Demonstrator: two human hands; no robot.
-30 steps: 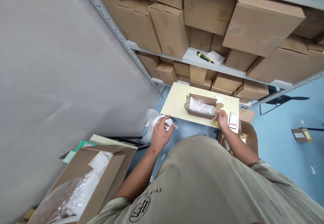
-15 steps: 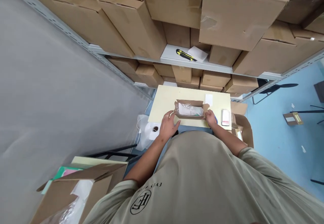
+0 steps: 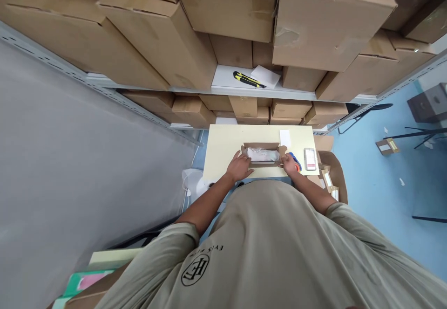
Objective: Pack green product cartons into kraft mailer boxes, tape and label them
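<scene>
An open cardboard box (image 3: 261,145), long and narrow, lies on the pale yellow table. Inside it is something white wrapped in clear plastic (image 3: 264,155); what the wrapping covers I cannot make out. My left hand (image 3: 239,166) rests at the box's left front corner, fingertips touching the cardboard and thumb spread away from it. At the opposite end, my right hand (image 3: 288,163) pinches the box's right end near a raised flap. Just beyond that hand sit blue and orange loops (image 3: 296,161), partly hidden by it.
On the table (image 3: 223,143) are a white paper (image 3: 285,138) and a phone-like device (image 3: 310,159). Shelves of cardboard boxes rise behind, with a yellow-black utility knife (image 3: 249,79) on one shelf. A large open carton (image 3: 338,176) stands at the table's right.
My left hand has turned and come in closer over the box's left front corner. My right hand stays at the right end. The camera view has shifted, showing more of the coloured loops.
</scene>
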